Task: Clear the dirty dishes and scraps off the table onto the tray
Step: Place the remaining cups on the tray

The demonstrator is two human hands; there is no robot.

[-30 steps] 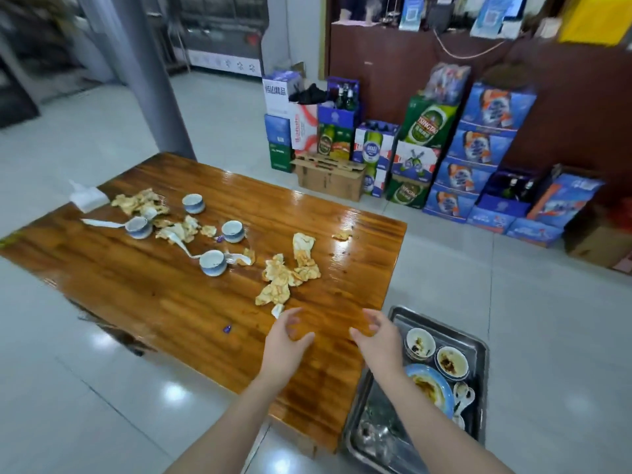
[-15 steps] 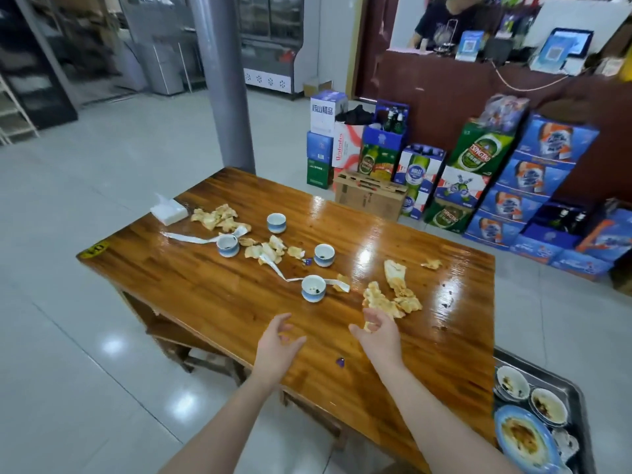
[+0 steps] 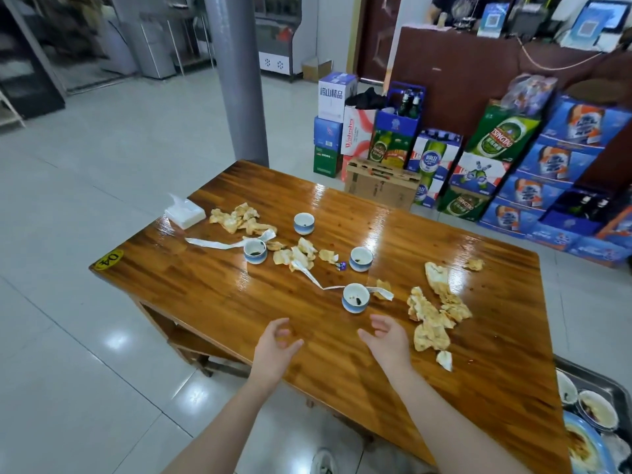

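Hands: left hand (image 3: 275, 347) and right hand (image 3: 386, 340) empty, fingers spread, over table (image 3: 239, 302) | nearest cup (image 3: 355, 298) just beyond | tray (image 3: 612, 388) lower right

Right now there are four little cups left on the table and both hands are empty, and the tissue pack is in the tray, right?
Not quite. The head view shows the tissue pack on the table's far left corner, not in the tray. The rest holds: four cups, left hand and right hand empty.

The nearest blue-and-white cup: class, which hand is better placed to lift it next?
Right hand, probably: it is open, empty and just below the nearest cup; the left hand sits farther left.
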